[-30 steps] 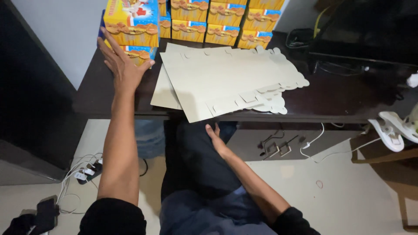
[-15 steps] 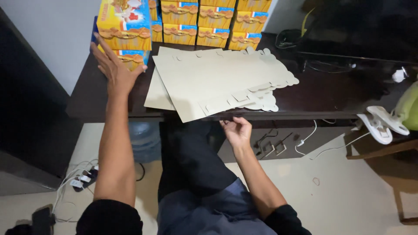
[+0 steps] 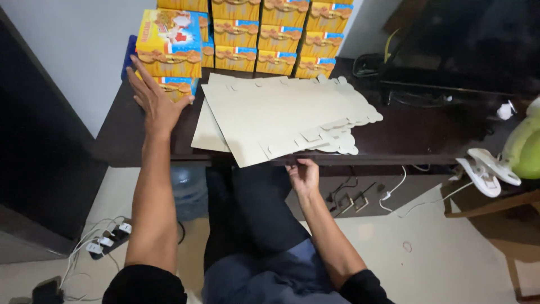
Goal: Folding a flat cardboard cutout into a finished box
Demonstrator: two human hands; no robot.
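Observation:
My left hand (image 3: 154, 98) lies flat with fingers spread against the front of a stack of yellow printed boxes (image 3: 169, 45) at the left of a dark desk (image 3: 129, 141). My right hand (image 3: 302, 174) is at the desk's front edge, fingers curled under the overhanging edge of a pile of flat beige cardboard cut-outs (image 3: 281, 115) with scalloped tabs. Whether it grips the sheets or only touches them I cannot tell. More yellow boxes (image 3: 275, 34) stand in rows behind the cut-outs.
A dark monitor (image 3: 467, 39) and cables sit on the desk's right. A white clip and a green object (image 3: 526, 149) lie at the far right. Below the desk are a water bottle (image 3: 188, 188), a power strip (image 3: 107, 239) and a tiled floor.
My right hand has risen from my lap to the desk's front edge under the cardboard. My left hand stays on the yellow boxes.

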